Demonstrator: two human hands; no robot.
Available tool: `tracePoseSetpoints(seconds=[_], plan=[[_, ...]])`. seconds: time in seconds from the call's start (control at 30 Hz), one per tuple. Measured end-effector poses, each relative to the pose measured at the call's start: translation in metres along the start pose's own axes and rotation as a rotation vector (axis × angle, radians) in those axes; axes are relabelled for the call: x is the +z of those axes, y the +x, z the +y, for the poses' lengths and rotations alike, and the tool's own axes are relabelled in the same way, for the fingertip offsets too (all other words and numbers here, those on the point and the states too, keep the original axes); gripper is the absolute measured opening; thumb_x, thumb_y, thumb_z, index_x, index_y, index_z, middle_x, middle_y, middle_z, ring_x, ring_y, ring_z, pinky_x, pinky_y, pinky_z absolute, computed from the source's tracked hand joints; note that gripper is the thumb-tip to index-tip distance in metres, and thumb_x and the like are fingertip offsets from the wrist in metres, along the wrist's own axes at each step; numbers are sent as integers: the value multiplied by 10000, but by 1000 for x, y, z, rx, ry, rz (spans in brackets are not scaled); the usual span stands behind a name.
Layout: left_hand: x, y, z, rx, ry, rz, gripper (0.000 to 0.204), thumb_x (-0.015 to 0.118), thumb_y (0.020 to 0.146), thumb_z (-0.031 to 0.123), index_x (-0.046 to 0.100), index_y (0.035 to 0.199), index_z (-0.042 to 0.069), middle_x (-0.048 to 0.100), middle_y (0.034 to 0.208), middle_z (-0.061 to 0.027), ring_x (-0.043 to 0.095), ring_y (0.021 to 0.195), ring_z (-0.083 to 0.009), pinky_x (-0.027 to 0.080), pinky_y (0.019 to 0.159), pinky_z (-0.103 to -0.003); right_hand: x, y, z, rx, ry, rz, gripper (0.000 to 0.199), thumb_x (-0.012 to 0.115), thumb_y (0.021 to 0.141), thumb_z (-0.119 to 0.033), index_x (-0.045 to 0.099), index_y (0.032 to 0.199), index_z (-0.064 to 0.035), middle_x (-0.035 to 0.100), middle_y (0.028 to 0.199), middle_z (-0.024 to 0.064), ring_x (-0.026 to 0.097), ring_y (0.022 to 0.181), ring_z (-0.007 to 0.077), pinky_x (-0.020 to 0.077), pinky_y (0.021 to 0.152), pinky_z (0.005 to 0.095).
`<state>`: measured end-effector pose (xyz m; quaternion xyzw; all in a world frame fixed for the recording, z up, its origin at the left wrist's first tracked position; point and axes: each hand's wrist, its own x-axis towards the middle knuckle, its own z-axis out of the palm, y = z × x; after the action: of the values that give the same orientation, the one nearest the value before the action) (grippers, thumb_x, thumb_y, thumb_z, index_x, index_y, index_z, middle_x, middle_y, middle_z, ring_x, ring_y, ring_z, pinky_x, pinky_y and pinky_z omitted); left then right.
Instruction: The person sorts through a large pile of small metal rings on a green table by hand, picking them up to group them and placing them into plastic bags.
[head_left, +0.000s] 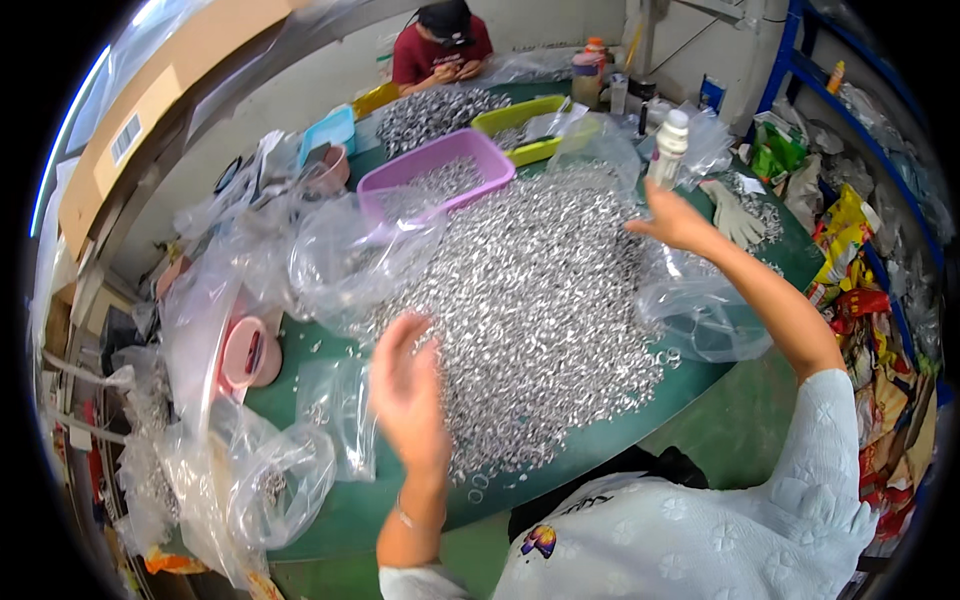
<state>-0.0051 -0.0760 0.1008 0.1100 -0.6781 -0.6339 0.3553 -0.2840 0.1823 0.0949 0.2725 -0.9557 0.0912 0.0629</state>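
Observation:
A wide heap of small silvery metal ring-like pieces covers the middle of the green table. My left hand is over the heap's near left edge, slightly blurred, thumb and fingers apart and nothing seen in it. At the far right of the heap, my right hand reaches out with its thumb spread from the fingers. Just beyond those fingertips stands a white bottle; whether they touch it I cannot tell. Clear plastic bags lie along the heap's left side, and another clear bag lies at its right.
A purple bin and a lime-green bin hold more metal pieces. A person sits across the table. A pink tub stands left; a white glove lies right. Blue shelving lines the right side.

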Motion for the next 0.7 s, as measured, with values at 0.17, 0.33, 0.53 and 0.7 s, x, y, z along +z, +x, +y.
tracePoseSetpoints(seconds=[0.17, 0.33, 0.53, 0.7], plan=[[140, 113, -88, 95, 409, -315, 737, 705, 738, 129, 296, 1320, -63, 433, 1264, -229, 444, 1174, -325, 390, 961, -402, 42, 58, 4, 226, 21, 85, 578, 654, 772, -325, 467, 1083, 124, 598, 994, 274, 602, 909, 392, 484, 793, 452], [224, 173, -123, 123, 504, -267, 864, 748, 688, 201, 248, 1348, -42, 360, 1305, -285, 362, 1212, -406, 321, 1004, -408, 53, 94, 36, 143, 115, 205, 331, 601, 818, -255, 615, 743, 67, 638, 750, 206, 643, 715, 337, 509, 637, 423], [256, 232, -156, -365, -98, -301, 181, 518, 823, 44, 604, 941, -64, 630, 727, -104, 615, 656, -216, 514, 630, -326, 27, 88, 23, 335, 1084, 178, 254, 538, 894, -216, 623, 843, 18, 655, 799, 127, 655, 698, 208, 525, 585, 336], [265, 239, -126, -733, -633, -420, 240, 370, 851, -54, 487, 1057, -89, 551, 1010, -213, 576, 901, -280, 497, 842, -432, -12, 106, 64, 756, 1952, 116, 244, 449, 938, -177, 480, 1127, -27, 552, 1109, 197, 602, 955, 337, 548, 770, 438]])
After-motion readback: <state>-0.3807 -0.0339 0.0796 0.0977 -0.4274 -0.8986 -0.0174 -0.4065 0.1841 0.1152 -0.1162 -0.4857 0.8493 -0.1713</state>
